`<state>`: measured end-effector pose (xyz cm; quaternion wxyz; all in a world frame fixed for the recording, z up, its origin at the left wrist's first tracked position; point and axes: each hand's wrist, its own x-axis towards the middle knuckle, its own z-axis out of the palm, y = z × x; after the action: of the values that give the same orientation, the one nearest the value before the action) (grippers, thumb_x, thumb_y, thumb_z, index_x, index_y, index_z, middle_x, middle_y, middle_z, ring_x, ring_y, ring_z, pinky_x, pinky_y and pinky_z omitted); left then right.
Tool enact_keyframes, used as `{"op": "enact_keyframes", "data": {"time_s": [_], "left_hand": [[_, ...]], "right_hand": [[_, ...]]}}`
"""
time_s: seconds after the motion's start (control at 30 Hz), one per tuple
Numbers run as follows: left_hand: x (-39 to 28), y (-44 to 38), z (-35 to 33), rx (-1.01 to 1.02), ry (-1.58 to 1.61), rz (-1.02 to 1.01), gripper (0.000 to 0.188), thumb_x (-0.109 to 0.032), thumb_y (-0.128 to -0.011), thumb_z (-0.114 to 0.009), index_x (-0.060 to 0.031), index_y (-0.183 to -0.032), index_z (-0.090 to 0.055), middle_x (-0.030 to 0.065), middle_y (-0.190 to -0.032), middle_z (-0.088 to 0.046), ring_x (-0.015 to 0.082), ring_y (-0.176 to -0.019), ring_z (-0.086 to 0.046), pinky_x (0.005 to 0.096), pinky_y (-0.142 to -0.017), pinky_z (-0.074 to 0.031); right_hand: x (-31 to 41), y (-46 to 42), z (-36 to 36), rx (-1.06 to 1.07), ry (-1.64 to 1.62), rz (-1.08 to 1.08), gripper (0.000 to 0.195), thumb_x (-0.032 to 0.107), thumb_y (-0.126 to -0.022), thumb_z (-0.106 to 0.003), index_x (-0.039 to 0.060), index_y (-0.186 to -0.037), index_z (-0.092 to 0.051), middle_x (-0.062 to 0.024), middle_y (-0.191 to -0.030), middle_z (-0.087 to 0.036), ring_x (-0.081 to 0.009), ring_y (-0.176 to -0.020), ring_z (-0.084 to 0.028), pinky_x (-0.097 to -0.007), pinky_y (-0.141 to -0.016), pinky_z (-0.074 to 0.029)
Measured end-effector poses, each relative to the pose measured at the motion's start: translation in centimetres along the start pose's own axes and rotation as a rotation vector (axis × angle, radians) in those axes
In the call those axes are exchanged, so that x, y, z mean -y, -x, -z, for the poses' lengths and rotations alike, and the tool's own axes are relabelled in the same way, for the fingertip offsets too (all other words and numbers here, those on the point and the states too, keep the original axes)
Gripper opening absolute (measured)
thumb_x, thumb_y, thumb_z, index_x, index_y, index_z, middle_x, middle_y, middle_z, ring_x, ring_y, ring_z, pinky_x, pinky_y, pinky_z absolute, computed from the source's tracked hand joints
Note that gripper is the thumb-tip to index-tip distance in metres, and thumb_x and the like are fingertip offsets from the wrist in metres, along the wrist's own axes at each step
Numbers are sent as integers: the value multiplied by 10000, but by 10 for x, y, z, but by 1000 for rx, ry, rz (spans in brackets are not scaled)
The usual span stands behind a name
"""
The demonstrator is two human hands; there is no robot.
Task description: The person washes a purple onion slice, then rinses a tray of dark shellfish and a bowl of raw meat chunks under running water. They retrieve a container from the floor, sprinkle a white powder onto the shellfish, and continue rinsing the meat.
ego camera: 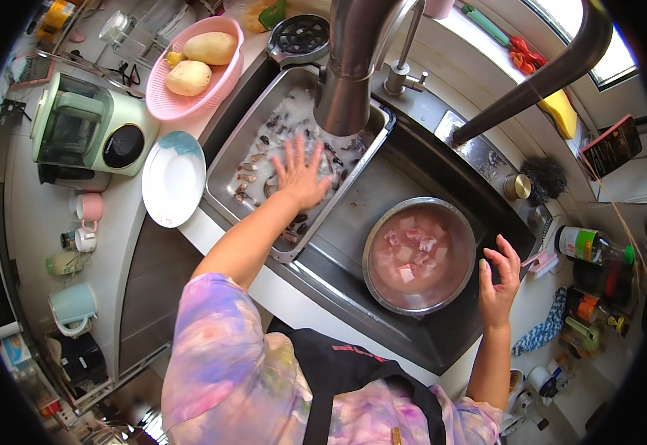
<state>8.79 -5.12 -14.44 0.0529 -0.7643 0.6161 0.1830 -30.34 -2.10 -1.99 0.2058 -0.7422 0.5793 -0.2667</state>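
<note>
My left hand (pixel 303 177) is spread flat over a rectangular steel basin (pixel 228 172) set in the sink. Under its fingers, many small brown and dark pieces (pixel 247 178), perhaps shellfish, lie in whitish, cloudy water. Whether the palm touches the water I cannot tell. To the right, a round steel bowl (pixel 464 261) stands on the sink floor with pinkish water and chunks of raw meat (pixel 412 247) in it. My right hand (pixel 499 286) hovers beyond the bowl's right rim, fingers loosely bent and apart, holding nothing.
A thick dark faucet (pixel 346 94) hangs over the basin. A white plate (pixel 173 183), a pink basket (pixel 234 67) with potatoes (pixel 189 78) and a pale green appliance (pixel 98 125) stand at left. A pink brush (pixel 542 263) and a capped bottle (pixel 590 245) are at right.
</note>
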Motion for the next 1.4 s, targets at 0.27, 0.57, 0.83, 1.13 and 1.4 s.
{"op": "enact_keyframes", "data": {"time_s": [0.27,0.57,0.83,1.13,1.4], "left_hand": [[9,-17,9,-556,438,-122,184,-228,-817,-567,-67,-888,-622,148,-1068,-547,326,-1017,-490,448,-881,-361],[-51,-4,28,-712,588,-346,230,-136,-766,-643,-16,-950,-575,142,-1051,-552,293,-1003,-513,368,-893,-396],[-45,-5,40,-647,810,-318,269,-68,-823,-578,9,-1080,-563,121,-1064,-549,218,-962,-520,314,-857,-409],[-84,49,9,-530,465,-497,133,-103,-789,-612,-13,-885,-587,169,-1131,-494,316,-1063,-477,374,-927,-373],[-88,42,11,-546,459,-473,178,-88,-751,-634,-16,-908,-593,150,-1162,-459,310,-1078,-467,371,-927,-384]], "right_hand": [[-8,14,8,-95,-48,-109,117,30,-780,-587,14,-892,-619,-148,-1134,-554,-276,-1042,-520,-350,-913,-387],[-14,54,-2,-30,-114,-171,130,106,-758,-636,-2,-809,-585,-150,-951,-587,-290,-893,-555,-357,-801,-437],[-2,83,-6,0,-242,-281,280,186,-747,-671,32,-971,-604,-146,-1059,-572,-295,-952,-576,-348,-829,-468],[-56,60,33,-425,-21,-406,127,104,-742,-624,56,-859,-617,-127,-865,-590,-276,-734,-594,-346,-670,-488],[-129,29,81,-242,795,-59,376,57,-684,-618,145,-1048,-583,-95,-1215,-472,-297,-1167,-407,-403,-922,-385]]}}
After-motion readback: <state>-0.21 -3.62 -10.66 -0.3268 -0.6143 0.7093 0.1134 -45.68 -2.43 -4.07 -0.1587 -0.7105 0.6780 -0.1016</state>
